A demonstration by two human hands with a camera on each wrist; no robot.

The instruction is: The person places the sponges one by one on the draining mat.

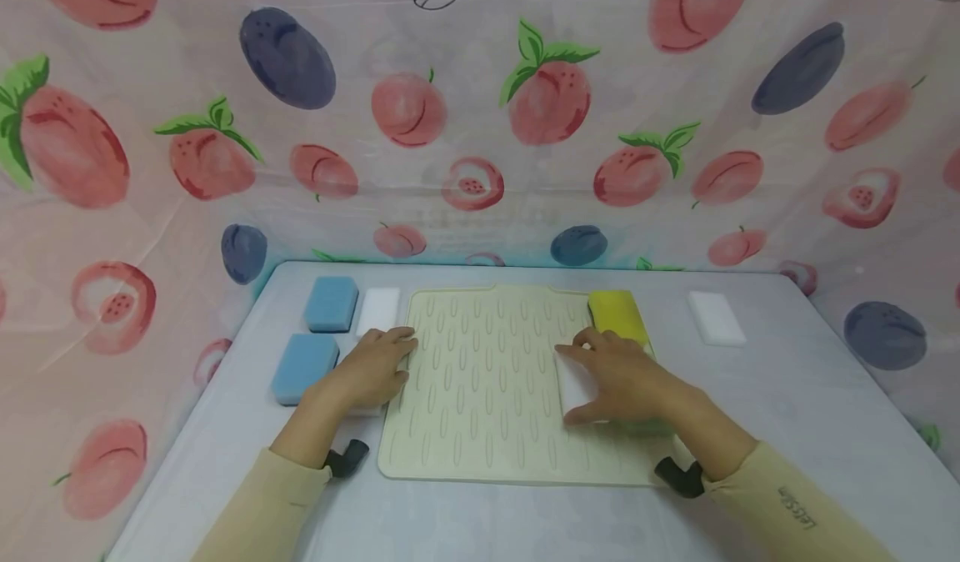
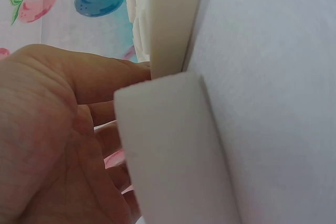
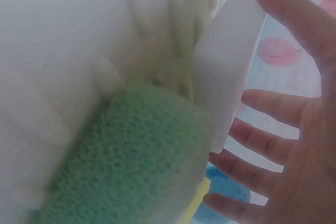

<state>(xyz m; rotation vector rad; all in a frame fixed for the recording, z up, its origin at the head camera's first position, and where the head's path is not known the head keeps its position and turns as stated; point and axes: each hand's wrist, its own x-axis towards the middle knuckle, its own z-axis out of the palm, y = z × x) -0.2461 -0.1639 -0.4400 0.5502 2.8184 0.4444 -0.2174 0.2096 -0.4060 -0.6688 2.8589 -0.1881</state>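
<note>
A cream ridged mat (image 1: 480, 387) lies on the table. My left hand (image 1: 372, 368) rests at its left edge, thumb and fingers touching the side. Close under that hand stands a white sponge block (image 2: 163, 150), apart from its grip. Over the mat's right part, my right hand (image 1: 626, 378) spans a white sponge (image 1: 576, 385), thumb at its near end and fingers at its far end. A green porous sponge (image 3: 131, 156) lies beneath the right wrist, partly hidden in the head view. Beyond the right hand, a yellow sponge (image 1: 618, 316) lies at the mat's far right corner.
Two blue sponges (image 1: 331, 304) lie left of the mat, with another white sponge (image 1: 379, 308) beside the farther one. A white block (image 1: 716, 318) lies alone on the table's right side. A fruit-print cloth (image 1: 480, 112) hangs behind the table.
</note>
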